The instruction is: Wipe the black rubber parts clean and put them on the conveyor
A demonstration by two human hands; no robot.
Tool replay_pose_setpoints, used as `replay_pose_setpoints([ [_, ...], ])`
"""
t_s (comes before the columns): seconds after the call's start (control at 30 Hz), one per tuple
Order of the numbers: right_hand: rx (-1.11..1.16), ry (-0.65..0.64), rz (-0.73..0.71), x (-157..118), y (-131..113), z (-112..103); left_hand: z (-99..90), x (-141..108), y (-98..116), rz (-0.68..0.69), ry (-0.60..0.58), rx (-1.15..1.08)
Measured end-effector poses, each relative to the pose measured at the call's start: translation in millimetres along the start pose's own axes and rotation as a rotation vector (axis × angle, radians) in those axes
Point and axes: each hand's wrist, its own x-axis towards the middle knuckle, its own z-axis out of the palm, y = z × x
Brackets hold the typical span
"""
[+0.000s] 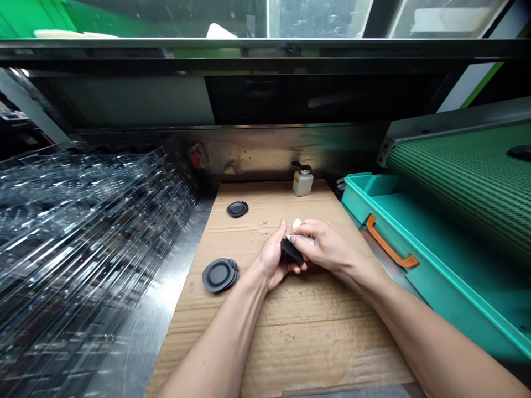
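Observation:
Over the middle of a cardboard sheet (307, 331), my left hand (274, 257) is closed around a black round cover (292, 252), which it holds tilted. My right hand (321, 243) pinches a white cloth (306, 239) against the cover's upper edge; a white tip of it sticks up above the fingers. Part of the cover is hidden by my fingers. To the left of my left hand lies a small stack of black round covers (219, 275). Farther back is another small group of the same covers (237, 209).
A small bottle with a metal top (303, 181) stands at the cardboard's back edge. On the right is a teal tray (415, 221) with an orange handle (390, 246), below a green conveyor belt (468, 160). Stacked clear plastic trays (83, 237) fill the left side.

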Motion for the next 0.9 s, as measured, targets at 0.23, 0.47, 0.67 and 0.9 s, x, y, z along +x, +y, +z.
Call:
replay_pose_setpoints([
  [0.23,0.026,-0.129,-0.006,-2.0,-1.7,-14.4,3.0,0.3,-1.9,-0.036,0.015,0.115],
  [0.47,-0.105,-0.037,-0.089,-0.4,2.6,-7.2,3.0,0.7,-1.5,-0.004,0.009,0.109],
  [0.67,-0.234,0.018,-0.132,-0.1,8.7,-0.1,6.3,0.2,0.4,0.016,0.043,0.080],
  [0.9,-0.258,-0.014,-0.140,-0.6,8.2,1.4,8.8,-1.9,0.2,0.017,0.085,0.108],
])
